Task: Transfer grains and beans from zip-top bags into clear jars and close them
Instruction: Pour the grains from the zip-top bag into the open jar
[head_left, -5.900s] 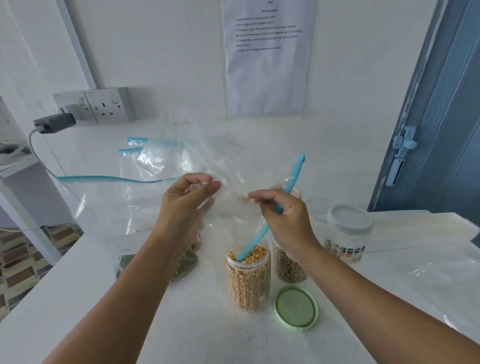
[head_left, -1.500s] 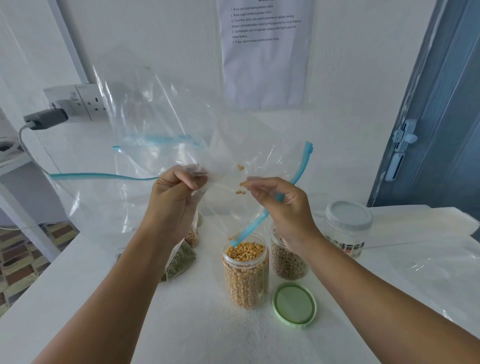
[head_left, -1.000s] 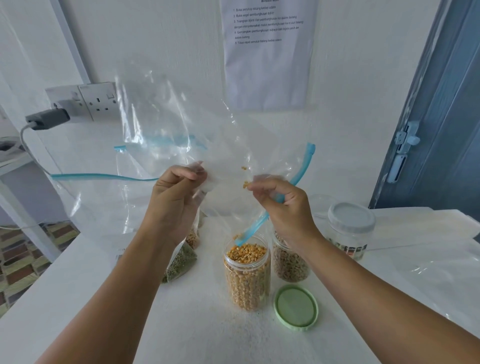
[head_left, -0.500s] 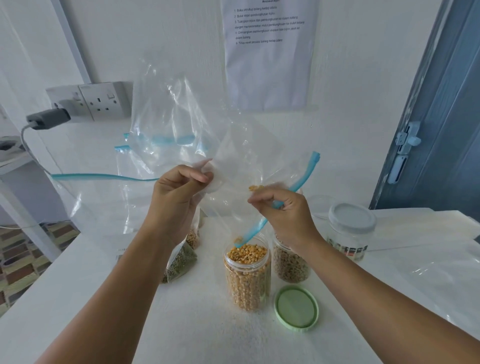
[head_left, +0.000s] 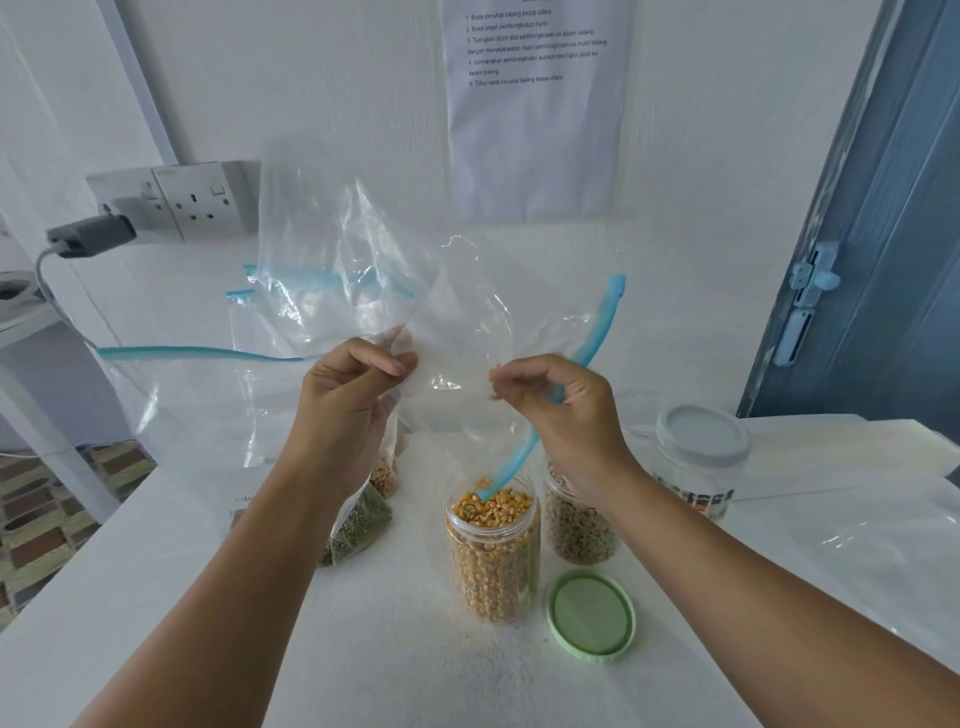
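Observation:
A nearly empty clear zip-top bag (head_left: 363, 270) with a blue zip strip hangs upside down over an open jar (head_left: 492, 545) full of yellow corn kernels. My left hand (head_left: 348, 405) pinches the bag's left side. My right hand (head_left: 561, 410) pinches the bag near the zip strip, with a few kernels caught in the plastic at its fingertips. The strip's lower end dips into the jar's mouth. The jar's green lid (head_left: 591, 614) lies flat on the table to its right.
A second open jar of pale beans (head_left: 582, 530) stands behind the corn jar. A closed jar with a grey lid (head_left: 698, 457) is at the right. Bags of green and yellow grains (head_left: 363, 514) lie left. Wall sockets and a blue door frame the white table (head_left: 363, 649).
The bag has been shaken and shifted slightly; the loose kernels in it have slid down toward my right fingertips. Both hands keep their pinch at about the same height.

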